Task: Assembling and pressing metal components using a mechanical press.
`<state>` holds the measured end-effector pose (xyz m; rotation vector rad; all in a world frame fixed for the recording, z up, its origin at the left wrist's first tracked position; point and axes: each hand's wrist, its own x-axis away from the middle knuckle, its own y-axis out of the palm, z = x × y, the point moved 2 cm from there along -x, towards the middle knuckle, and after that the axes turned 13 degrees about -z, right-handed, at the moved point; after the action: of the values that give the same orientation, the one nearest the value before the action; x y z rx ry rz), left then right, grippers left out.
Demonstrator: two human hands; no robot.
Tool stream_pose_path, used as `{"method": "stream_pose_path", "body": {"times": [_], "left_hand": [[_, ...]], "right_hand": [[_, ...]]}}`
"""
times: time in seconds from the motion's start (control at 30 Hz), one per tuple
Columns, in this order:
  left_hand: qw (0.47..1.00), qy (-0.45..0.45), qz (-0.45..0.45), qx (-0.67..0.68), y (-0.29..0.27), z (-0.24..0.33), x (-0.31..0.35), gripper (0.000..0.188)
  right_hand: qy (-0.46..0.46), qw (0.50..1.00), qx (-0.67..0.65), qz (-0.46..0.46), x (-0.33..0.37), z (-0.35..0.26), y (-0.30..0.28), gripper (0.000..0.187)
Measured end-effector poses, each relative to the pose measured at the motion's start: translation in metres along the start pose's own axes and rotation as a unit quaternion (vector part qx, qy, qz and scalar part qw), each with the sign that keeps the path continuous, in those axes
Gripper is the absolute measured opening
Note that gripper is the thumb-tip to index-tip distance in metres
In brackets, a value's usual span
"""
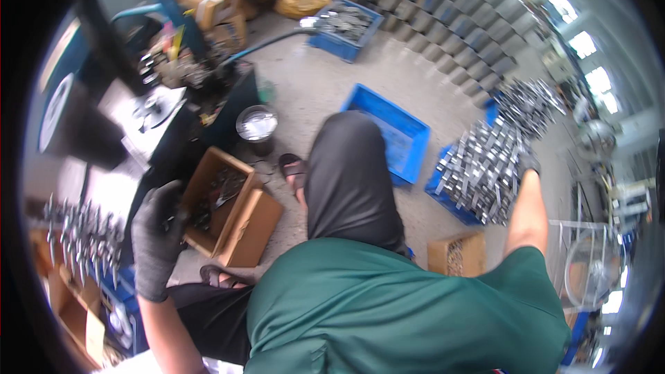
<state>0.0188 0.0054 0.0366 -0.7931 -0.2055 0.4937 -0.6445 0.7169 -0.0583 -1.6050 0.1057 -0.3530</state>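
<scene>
My left hand (157, 239), in a grey glove, is raised beside an open cardboard box (239, 235) with small dark parts inside. Its fingers are curled together, and whatever they may hold is too blurred to name. Stretched far out to the right, my right hand (530, 162), also gloved, is at the edge of a heaped pile of shiny metal parts (478, 170). Its fingers are mostly hidden, so a grip on a part cannot be made out. The pile rises above a blue crate (447, 202).
A blue crate (415, 125) lies ahead of my knee; another blue crate (334, 46) with metal pieces stands farther off. At left are a machine with a metal plate (159, 107), a round metal container (256, 125) and a rack of metal parts (83, 235). A small cardboard box (474, 242) sits right.
</scene>
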Motion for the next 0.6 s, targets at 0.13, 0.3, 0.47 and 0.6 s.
{"method": "stream_pose_path", "body": {"times": [0.13, 0.3, 0.47, 0.6], "left_hand": [[0.997, 0.011, 0.0, -0.071, -0.015, 0.012, 0.009, 0.041], [0.992, 0.07, 0.011, -0.102, -0.015, -0.009, 0.021, 0.034], [0.993, 0.036, -0.012, -0.108, -0.02, -0.012, 0.022, 0.042], [0.993, 0.007, 0.052, -0.109, -0.029, -0.028, 0.046, 0.038]], "right_hand": [[-0.052, 0.993, 0.081, -0.064, 0.012, -0.12, 0.036, 0.071], [-0.266, 0.954, 0.065, -0.122, 0.029, -0.187, 0.005, 0.061], [-0.379, 0.91, 0.052, -0.161, 0.089, -0.247, -0.016, 0.05], [-0.42, 0.889, 0.03, -0.178, 0.027, -0.287, -0.005, 0.042]]}}
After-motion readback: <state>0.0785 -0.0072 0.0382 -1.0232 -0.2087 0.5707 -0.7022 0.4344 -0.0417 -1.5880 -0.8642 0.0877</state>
